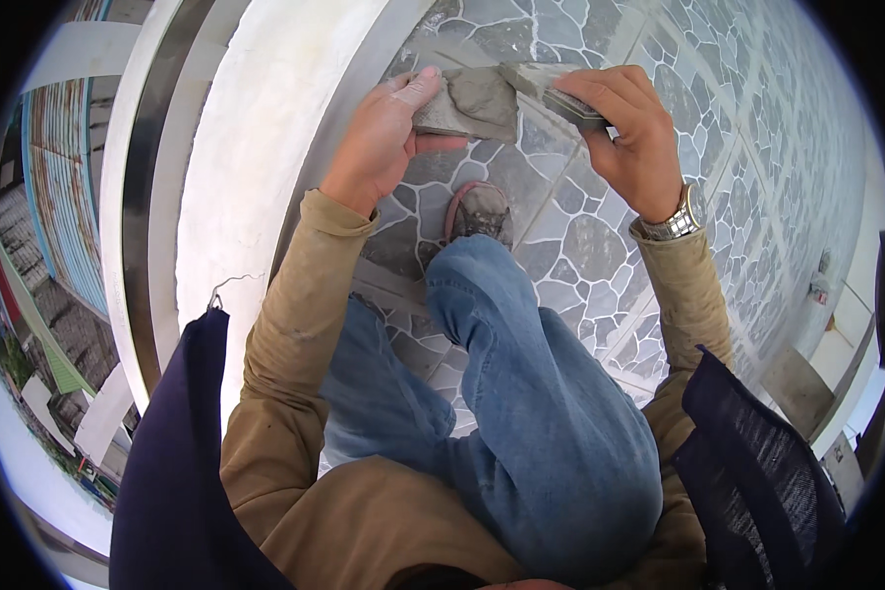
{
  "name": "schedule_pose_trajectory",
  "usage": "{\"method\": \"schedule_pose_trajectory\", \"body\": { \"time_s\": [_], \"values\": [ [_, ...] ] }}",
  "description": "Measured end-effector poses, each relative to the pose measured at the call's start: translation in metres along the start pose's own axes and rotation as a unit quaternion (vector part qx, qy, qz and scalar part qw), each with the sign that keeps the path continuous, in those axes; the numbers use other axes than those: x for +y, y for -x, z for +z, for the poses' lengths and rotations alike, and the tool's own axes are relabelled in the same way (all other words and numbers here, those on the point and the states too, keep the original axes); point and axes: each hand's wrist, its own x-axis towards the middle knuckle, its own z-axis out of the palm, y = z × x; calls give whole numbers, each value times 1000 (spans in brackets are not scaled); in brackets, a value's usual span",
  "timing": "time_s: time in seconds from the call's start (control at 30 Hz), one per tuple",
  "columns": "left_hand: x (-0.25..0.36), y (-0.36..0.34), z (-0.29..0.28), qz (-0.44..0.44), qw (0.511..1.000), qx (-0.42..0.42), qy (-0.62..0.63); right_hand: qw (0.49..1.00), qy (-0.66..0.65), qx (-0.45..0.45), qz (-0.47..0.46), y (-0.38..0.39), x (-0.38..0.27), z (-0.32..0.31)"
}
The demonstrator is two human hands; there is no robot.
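Observation:
My left hand (385,130) grips a small flat tile piece (442,116) by its left end, thumb on top and fingers beneath. A lump of wet grey mortar (484,96) is spread over the tile's upper face. On the other side, my right hand (631,126) is closed round a flat, mortar-caked tool (572,106). Its thin grey end reaches left to the edge of the mortar and appears to touch it. Fingers partly cover the tool, so its exact kind cannot be made out. Both hands are held out ahead of my knees, above the floor.
The floor (590,246) is grey stone-patterned tile with white joints. A white wall or ledge (256,128) runs along the left, close to my left arm. My shoe (482,211) stands below the hands. Flat boards (796,393) lie at the far right.

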Motion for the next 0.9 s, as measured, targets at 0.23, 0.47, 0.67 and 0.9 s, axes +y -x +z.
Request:
{"method": "schedule_pose_trajectory", "body": {
  "time_s": [0.23, 0.47, 0.67, 0.9],
  "values": [
    [-2, -12, 9, 8, 1000, 15, -5, 998, -16, -56, 33, 4, 2, -10],
    [-24, -32, -8, 46, 994, 42, 92, 814, -422, -110, 384, 4, 93, 7],
    [-76, 14, -23, -7, 988, 44, 146, 805, -360, 37, 470, -57, 140, 81],
    [-120, 59, -46, -24, 979, 67, 189, 965, -6, 54, 256, -130, 142, 159]
  ]
}}
